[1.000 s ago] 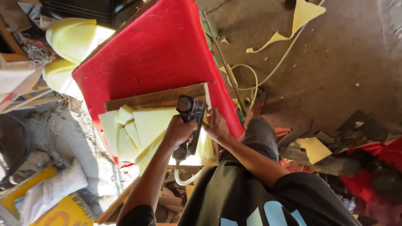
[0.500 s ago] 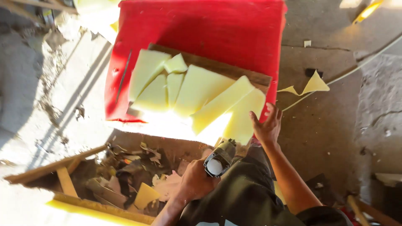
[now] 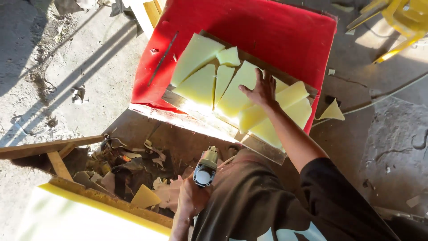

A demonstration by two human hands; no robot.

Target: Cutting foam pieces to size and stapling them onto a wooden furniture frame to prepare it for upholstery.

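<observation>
Right hand [image 3: 261, 89] is down flat, fingers [image 3: 249, 88] spread wide and gripping nothing, pressing on the pale yellow foam pieces [image 3: 232, 87] that fan out under and to either side of them. Those pieces lie on a wooden board [image 3: 263, 147] across the red panel [image 3: 249, 27]. Left hand [image 3: 191, 198], fingers wrapped tight around a grey pneumatic stapler [image 3: 204, 167], holds it near the body, well apart from the foam.
</observation>
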